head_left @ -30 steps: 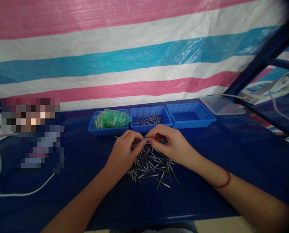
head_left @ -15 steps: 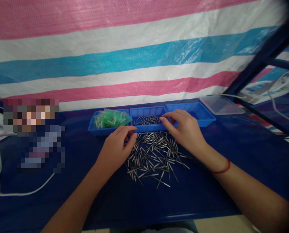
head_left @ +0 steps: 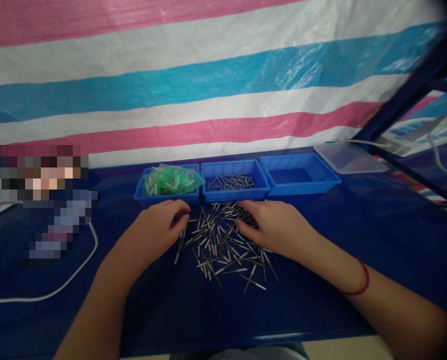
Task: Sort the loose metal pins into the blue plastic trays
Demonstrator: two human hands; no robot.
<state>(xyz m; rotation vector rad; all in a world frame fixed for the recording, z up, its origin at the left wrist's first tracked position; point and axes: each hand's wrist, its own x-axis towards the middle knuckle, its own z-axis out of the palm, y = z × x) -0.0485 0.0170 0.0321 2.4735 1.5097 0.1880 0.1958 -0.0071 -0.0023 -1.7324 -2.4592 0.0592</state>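
A loose pile of metal blind rivets [head_left: 223, 245] lies on the dark blue table. My left hand [head_left: 158, 225] is at the pile's left edge, fingers curved, with a gap between thumb and forefinger and nothing visible in it. On the right side of the pile rests my right hand [head_left: 278, 222], thumb and forefinger apart over the rivets; its other fingers are hidden. Just behind the pile, the middle blue bin [head_left: 242, 196] holds more rivets. The left blue bin [head_left: 167, 200] carries green-tinted clear plastic bags [head_left: 173, 180] with small pieces inside.
To the right stands a third blue bin [head_left: 306, 187], bare inside. A clear plastic lid [head_left: 351, 156] lies beside it. A white cable [head_left: 47, 299] loops across the table's left side, near a blurred-out area. Behind hangs a striped plastic sheet [head_left: 171, 95].
Both hands have moved back from the middle bin's front edge, down toward the pile. The left hand shifted left, and a few rivets now lie farther left. The view has shifted slightly.
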